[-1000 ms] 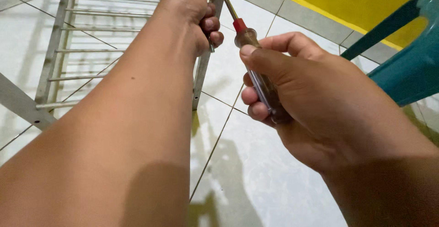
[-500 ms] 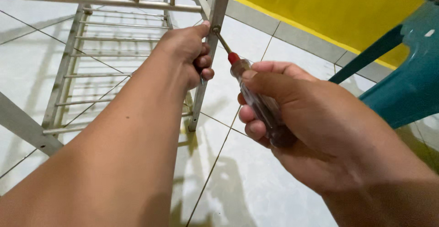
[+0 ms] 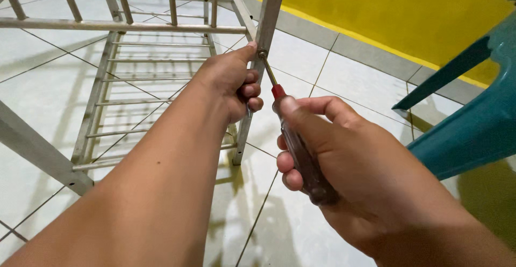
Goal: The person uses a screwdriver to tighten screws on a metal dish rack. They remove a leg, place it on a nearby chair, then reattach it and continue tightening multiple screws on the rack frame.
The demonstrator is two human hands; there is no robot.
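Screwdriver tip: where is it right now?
Head view, upper centre: the screwdriver tip sits on a screw in the grey rack leg, beside the left hand thumb.

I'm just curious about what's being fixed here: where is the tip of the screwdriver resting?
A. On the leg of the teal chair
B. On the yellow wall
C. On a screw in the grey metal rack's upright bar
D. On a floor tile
C: the screwdriver, gripped in the right hand, meets a screw on the metal rack, whose upright bar the left hand grips.

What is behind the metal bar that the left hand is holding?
Behind the metal bar lie white floor tiles and a yellow wall. The left hand covers part of the bar, so that stretch is hidden.
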